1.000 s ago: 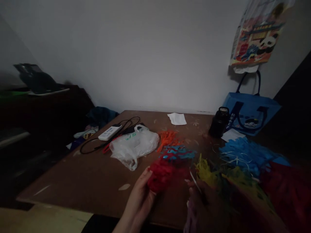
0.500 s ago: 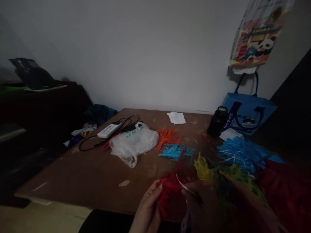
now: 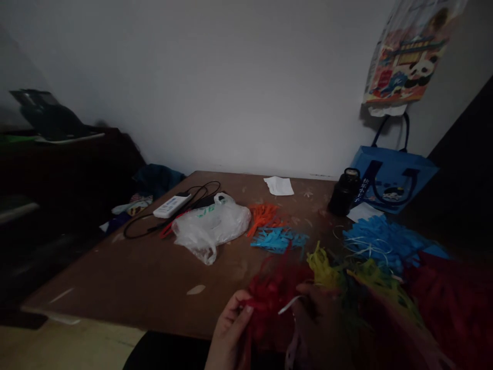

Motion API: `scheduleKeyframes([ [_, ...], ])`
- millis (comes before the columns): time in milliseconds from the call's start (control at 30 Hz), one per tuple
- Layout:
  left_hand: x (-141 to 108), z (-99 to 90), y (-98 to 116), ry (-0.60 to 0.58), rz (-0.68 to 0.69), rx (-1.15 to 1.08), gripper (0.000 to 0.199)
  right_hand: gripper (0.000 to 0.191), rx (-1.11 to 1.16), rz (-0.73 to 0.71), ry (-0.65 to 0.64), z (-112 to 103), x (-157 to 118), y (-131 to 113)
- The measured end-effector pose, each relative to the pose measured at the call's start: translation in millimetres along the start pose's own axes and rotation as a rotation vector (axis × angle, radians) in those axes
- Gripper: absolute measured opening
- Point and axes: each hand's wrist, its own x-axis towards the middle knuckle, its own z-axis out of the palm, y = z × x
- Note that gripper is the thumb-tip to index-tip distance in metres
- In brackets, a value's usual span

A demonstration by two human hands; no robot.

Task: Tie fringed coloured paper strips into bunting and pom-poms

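At the table's front edge my left hand pinches a bunch of red fringed strips between thumb and fingers. My right hand, dark and partly blurred, is closed on a thin white string whose end points left towards the red strips. A pale lilac band hangs below the right hand; its kind is unclear. Yellow fringed strips lie just beyond the right hand. Farther back are small bunches of light blue strips and orange strips.
A crumpled clear plastic bag and a white power strip with black cable lie left on the brown table. At right are a black bottle, a blue tote bag, a blue strip pile and dark red strips.
The white string's tip has dropped from pointing up to pointing down and left. The red strips have shifted and spread upward between my hands. My left hand has tilted slightly.
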Motion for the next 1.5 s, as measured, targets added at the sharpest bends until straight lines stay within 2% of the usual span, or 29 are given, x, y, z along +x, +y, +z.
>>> scheduleKeyframes([
  [67,0.2,-8.7,3.0,0.04,0.125,0.194,0.03,0.017,-0.037,-0.012,-0.029,-3.2,2.0,-0.8],
  [167,-1.8,-20.6,16.2,0.083,0.493,0.589,0.024,0.015,-0.185,-0.1,-0.139,-7.9,5.7,-2.5],
  [233,-4.3,-22.9,25.9,-0.033,0.692,0.845,0.028,0.014,-0.244,-0.176,-0.251,-9.3,6.7,-4.5],
  [300,-5.8,-20.0,32.0,-0.261,0.767,1.066,0.047,0.015,-0.235,-0.229,-0.361,-9.4,6.0,-6.5],
  [367,-5.9,-13.7,33.7,-0.455,0.708,1.188,0.062,0.017,-0.183,-0.245,-0.442,-9.1,4.1,-7.2],
  [400,-5.9,-9.9,33.0,-0.515,0.626,1.198,0.06,0.018,-0.153,-0.237,-0.469,-9.1,3.2,-6.7],
  [467,-6.7,-2.1,29.7,-0.531,0.416,1.126,0.041,0.018,-0.098,-0.192,-0.479,-9.9,2.1,-3.9],
  [533,-9.2,4.8,24.2,-0.444,0.232,0.968,0.024,0.016,-0.072,-0.14,-0.432,-12.0,2.7,0.6],
  [667,-14.2,12.1,8.9,-0.155,0.0,0.453,0.031,0.013,-0.136,-0.12,-0.345,-19.3,5.9,8.9],
  [767,-13.1,13.3,0.0,-0.115,-0.141,0.187,0.034,0.03,-0.253,-0.218,-0.286,-24.2,4.6,10.5],
  [867,-9.9,14.2,-3.7,-0.121,-0.153,0.129,0.032,0.034,-0.34,-0.33,-0.171,-25.9,-0.9,6.9],
  [967,-8.2,15.4,-5.5,-0.12,-0.14,0.113,0.032,0.035,-0.339,-0.359,-0.101,-24.3,-5.9,0.9],
  [1500,-12.3,17.6,-9.2,-0.027,-0.102,0.148,0.039,0.029,-0.482,-0.72,0.026,-14.0,-7.3,4.9],
])
